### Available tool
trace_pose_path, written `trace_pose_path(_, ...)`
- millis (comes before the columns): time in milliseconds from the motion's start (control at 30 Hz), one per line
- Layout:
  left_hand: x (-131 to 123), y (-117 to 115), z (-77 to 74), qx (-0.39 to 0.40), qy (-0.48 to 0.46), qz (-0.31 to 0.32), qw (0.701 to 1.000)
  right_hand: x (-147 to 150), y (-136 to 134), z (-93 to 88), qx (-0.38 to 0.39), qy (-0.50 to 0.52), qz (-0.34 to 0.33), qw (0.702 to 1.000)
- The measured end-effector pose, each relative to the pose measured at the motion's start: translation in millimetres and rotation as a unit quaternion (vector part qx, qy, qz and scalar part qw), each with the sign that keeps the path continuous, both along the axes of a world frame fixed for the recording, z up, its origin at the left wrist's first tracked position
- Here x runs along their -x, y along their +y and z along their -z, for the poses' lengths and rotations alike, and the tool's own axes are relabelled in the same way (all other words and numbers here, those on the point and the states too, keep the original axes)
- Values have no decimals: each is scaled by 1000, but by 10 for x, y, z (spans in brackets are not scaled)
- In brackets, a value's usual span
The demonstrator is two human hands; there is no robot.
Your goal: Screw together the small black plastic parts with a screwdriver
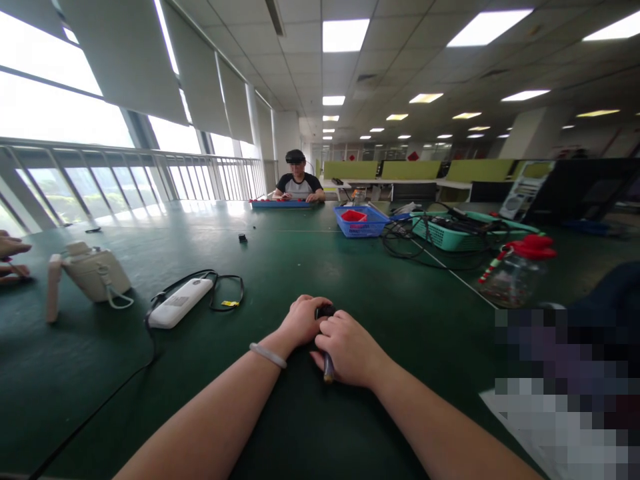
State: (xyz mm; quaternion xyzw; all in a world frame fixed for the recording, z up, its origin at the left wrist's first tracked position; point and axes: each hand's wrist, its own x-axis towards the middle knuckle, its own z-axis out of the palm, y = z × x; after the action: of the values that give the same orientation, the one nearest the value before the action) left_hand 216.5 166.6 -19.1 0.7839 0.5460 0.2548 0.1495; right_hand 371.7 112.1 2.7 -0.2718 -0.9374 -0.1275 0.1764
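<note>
Both my hands meet low in the middle of the view, over the green tabletop. A small black object shows between them, and my left hand has its fingers curled round it. My right hand is closed on a dark, pen-like stick, whose brownish end points toward me below the fingers. The stick's upper part is hidden by my fingers, so I cannot tell whether it touches the black object.
On the left are a white power strip with a black cord, a beige bag and another person's hand. Ahead lie a blue basket and a green basket with cables. A red-lidded jar stands right. A person sits opposite.
</note>
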Motion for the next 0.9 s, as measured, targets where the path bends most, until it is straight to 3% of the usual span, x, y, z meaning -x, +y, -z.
trace_pose_path(233,18,18,19,-2,12,13,1000,-106,71,-48,32,100,23,994)
trace_pose_path(500,29,41,53,-11,16,17,1000,-322,232,-50,137,265,73,952)
trace_pose_path(700,27,33,39,-9,15,13,1000,-364,254,-55,187,250,29,949)
trace_pose_path(900,29,34,21,-8,17,16,1000,-375,248,-82,184,283,52,940)
